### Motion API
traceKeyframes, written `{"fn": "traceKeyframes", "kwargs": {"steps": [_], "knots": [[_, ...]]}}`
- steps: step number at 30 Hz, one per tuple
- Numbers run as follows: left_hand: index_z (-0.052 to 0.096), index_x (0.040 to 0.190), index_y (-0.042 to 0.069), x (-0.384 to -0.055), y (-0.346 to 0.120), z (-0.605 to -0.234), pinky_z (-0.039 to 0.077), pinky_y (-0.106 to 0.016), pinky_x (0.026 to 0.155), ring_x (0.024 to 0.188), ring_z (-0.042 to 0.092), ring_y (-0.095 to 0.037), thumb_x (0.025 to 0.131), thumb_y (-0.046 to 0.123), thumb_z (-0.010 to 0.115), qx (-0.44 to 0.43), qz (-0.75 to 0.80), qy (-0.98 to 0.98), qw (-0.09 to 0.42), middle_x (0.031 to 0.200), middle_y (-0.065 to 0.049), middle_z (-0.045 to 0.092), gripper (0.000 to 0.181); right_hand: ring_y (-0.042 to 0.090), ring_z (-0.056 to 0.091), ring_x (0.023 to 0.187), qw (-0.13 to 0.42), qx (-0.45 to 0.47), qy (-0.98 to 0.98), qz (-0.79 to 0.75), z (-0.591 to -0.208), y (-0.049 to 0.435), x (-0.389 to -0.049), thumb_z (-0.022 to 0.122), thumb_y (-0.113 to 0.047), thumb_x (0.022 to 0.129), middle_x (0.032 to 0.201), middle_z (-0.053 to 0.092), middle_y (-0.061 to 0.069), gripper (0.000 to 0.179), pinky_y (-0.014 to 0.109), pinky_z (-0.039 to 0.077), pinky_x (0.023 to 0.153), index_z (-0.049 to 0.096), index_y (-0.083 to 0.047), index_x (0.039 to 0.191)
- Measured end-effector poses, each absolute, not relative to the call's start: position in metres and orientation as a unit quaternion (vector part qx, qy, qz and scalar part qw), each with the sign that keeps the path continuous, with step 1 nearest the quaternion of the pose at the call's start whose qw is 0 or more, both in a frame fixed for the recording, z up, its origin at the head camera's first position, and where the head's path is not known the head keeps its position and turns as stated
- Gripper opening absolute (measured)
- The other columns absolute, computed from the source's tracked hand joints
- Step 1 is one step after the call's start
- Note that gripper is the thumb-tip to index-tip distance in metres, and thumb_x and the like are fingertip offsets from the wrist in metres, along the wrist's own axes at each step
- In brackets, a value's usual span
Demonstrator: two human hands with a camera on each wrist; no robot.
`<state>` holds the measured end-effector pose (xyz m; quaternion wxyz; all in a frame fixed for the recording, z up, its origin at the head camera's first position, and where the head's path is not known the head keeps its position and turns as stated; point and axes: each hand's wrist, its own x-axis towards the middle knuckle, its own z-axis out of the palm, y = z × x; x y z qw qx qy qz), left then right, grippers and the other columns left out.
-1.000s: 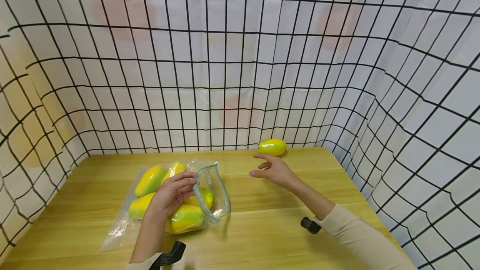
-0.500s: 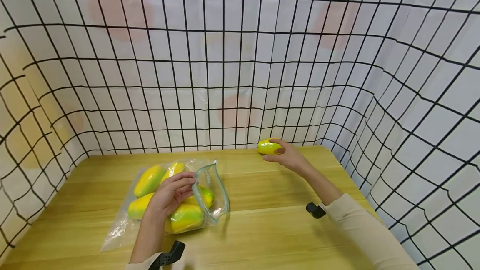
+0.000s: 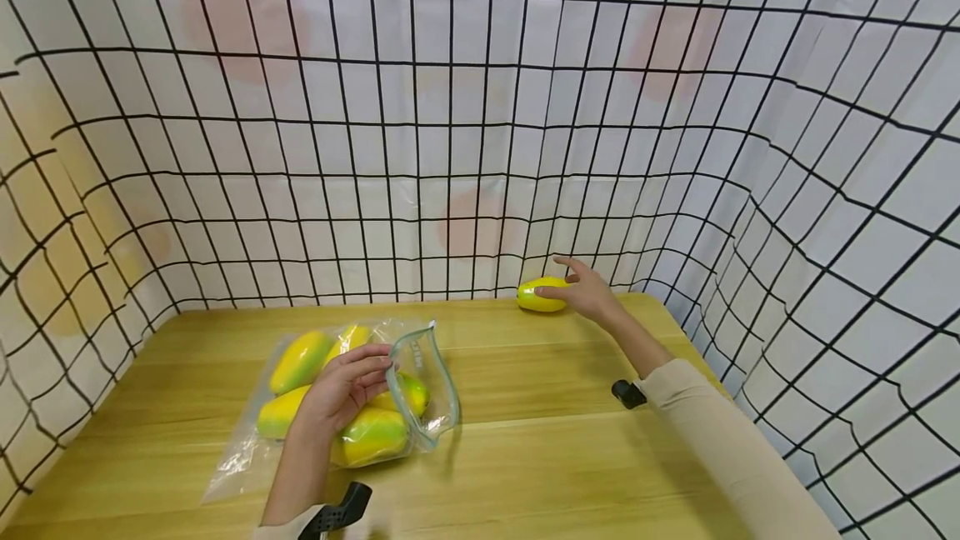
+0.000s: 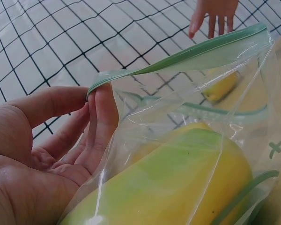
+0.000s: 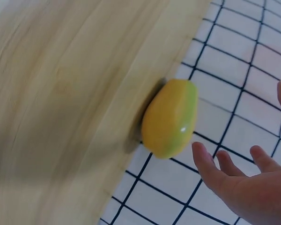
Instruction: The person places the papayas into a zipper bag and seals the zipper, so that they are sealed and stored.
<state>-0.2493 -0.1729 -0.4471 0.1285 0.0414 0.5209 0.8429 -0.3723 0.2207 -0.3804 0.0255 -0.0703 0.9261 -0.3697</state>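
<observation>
Just ahead, a person's left hand (image 3: 341, 394) pinches the rim of a clear bag (image 4: 206, 48) containing yellow-green fruits (image 3: 300, 361). Their right hand (image 3: 590, 293), fingers spread and grasping nothing, hovers just beside a lone yellow fruit (image 3: 534, 296) at the wooden table's (image 3: 540, 473) far edge.

In the head view, light is bright and even. White glare lies on the near left corner of the bag (image 3: 240, 463); right of the bag, soft shadow falls on the table (image 3: 532, 465). Far out on both sides of the bag, the grid (image 3: 452, 65) looks bent. The left wrist view is dimmer, greyish, with shine on the bag. The right wrist view is slightly blurred; a small highlight marks the lone fruit (image 5: 168, 119).
</observation>
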Motion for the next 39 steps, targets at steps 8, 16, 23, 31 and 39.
{"fn": "traceKeyframes", "kwargs": {"steps": [8,16,23,31,39], "knots": [[0.076,0.098,0.013,-0.250,-0.172,-0.449,0.063,-0.027,0.081,0.083,0.075,-0.013,0.101,-0.001,0.055,0.039,0.847,0.515,0.129,0.090,-0.001,0.075,0.025,0.048,0.043,0.138,0.013,-0.036,0.936,-0.351,-0.391,0.223,-0.395,0.072,-0.053,0.089,0.153,0.041,0.030,0.090,0.063,0.041,0.110,0.030,-0.015,0.160],[0.076,0.099,0.012,-0.251,-0.172,-0.450,0.063,-0.028,0.081,0.083,0.075,-0.013,0.102,-0.001,0.054,0.045,0.850,0.508,0.131,0.090,-0.001,0.076,0.026,0.048,0.042,0.137,0.007,-0.015,0.936,-0.351,-0.397,0.226,-0.405,0.073,-0.045,0.091,0.153,0.040,0.031,0.086,0.063,0.041,0.110,0.032,-0.012,0.158],[0.076,0.098,0.013,-0.251,-0.174,-0.450,0.063,-0.028,0.081,0.082,0.075,-0.013,0.102,-0.002,0.053,0.044,0.851,0.508,0.127,0.090,-0.001,0.076,0.027,0.047,0.043,0.138,0.003,0.010,0.936,-0.353,-0.406,0.227,-0.412,0.072,-0.042,0.092,0.156,0.037,0.029,0.086,0.060,0.041,0.112,0.028,-0.011,0.160],[0.076,0.098,0.012,-0.251,-0.175,-0.451,0.063,-0.028,0.081,0.082,0.075,-0.013,0.102,-0.002,0.053,0.042,0.853,0.505,0.124,0.090,-0.002,0.076,0.027,0.049,0.036,0.143,0.000,0.027,0.942,-0.335,-0.422,0.228,-0.417,0.071,-0.041,0.093,0.162,0.030,0.025,0.087,0.060,0.031,0.119,0.027,-0.008,0.160],[0.077,0.097,0.013,-0.252,-0.174,-0.449,0.063,-0.028,0.080,0.082,0.075,-0.013,0.102,0.000,0.055,0.024,0.852,0.508,0.124,0.089,-0.002,0.076,0.027,0.051,0.029,0.146,0.012,0.033,0.946,-0.321,-0.436,0.225,-0.420,0.070,-0.041,0.093,0.161,0.030,0.028,0.086,0.062,0.027,0.121,0.027,-0.006,0.159]]}}
